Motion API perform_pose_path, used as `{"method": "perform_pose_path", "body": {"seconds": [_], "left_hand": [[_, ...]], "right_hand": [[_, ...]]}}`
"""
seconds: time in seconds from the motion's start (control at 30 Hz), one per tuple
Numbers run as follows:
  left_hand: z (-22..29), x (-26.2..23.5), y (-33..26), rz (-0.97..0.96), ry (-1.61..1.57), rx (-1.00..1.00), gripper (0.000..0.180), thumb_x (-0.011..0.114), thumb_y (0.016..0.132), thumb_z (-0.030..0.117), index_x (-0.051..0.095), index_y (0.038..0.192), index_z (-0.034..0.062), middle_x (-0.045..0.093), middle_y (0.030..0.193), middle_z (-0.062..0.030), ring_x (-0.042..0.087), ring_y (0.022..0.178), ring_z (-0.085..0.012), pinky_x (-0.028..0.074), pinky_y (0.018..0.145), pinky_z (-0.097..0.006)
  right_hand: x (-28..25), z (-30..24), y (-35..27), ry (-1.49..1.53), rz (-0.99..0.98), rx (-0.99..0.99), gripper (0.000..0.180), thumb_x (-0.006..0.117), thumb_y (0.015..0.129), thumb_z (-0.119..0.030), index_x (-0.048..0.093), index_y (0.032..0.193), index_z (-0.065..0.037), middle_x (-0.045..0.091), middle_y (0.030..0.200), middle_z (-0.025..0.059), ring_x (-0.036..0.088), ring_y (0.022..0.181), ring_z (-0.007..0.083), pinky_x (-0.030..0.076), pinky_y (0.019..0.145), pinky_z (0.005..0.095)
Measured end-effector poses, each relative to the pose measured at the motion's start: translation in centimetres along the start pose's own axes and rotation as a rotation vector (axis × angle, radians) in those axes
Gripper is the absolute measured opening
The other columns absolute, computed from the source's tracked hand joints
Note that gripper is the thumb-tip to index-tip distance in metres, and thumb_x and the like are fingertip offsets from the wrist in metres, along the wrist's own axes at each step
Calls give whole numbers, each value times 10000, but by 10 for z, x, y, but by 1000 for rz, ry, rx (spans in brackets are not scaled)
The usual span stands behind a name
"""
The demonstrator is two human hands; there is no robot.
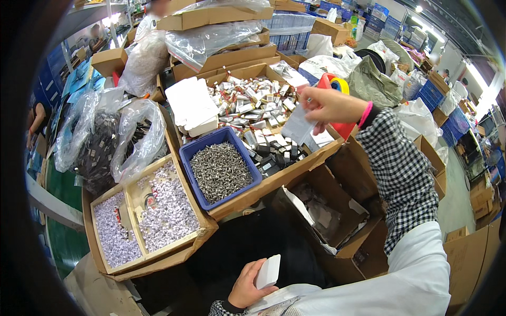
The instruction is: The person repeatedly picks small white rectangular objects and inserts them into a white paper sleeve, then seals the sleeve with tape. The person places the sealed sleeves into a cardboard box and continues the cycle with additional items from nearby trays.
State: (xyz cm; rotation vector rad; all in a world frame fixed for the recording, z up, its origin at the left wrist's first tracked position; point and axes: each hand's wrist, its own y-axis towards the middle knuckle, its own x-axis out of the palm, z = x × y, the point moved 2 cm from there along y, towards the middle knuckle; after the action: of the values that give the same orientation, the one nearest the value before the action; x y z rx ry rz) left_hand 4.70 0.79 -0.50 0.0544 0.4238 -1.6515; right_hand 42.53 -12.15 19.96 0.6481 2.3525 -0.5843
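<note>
while near carton edge (300, 166), right hand (333, 106) pinch-tight on bag (297, 126), left hand (245, 287) around box (269, 271)

So the checkered left sleeve (225, 309) gets chopped by the bottom edge, and whatever's inside the white box (269, 272) in the left hand (246, 287) is hidden. The right hand's (332, 107) fingers cover the top of that pale bag (296, 126) (contents? can't tell). White bits (166, 216) and metal pieces (219, 171) are too tiny to ID, plus the background person in white (147, 25) has a blurred head.
</note>
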Motion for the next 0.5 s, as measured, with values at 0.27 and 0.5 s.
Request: {"method": "perform_pose_path", "body": {"seconds": [0.27, 0.5], "left_hand": [[-3, -5, -5, 23, 3, -25, 826, 810, 698, 364, 400, 1354, 78, 452, 1250, -156, 509, 1131, -285, 443, 953, -378], [-4, -6, -3, 45, 3, -4, 816, 811, 692, 356, 418, 1342, 60, 472, 1230, -155, 519, 1119, -285, 446, 945, -371]], "right_hand": [[42, 12, 57, -649, -141, -128, 479, 710, 741, -305, 586, 1135, -62, 665, 932, 154, 631, 925, 301, 479, 810, 386], [48, 22, 97, -609, -119, 19, 486, 679, 764, -411, 640, 1021, 0, 652, 947, 197, 619, 887, 322, 473, 771, 388]]}}
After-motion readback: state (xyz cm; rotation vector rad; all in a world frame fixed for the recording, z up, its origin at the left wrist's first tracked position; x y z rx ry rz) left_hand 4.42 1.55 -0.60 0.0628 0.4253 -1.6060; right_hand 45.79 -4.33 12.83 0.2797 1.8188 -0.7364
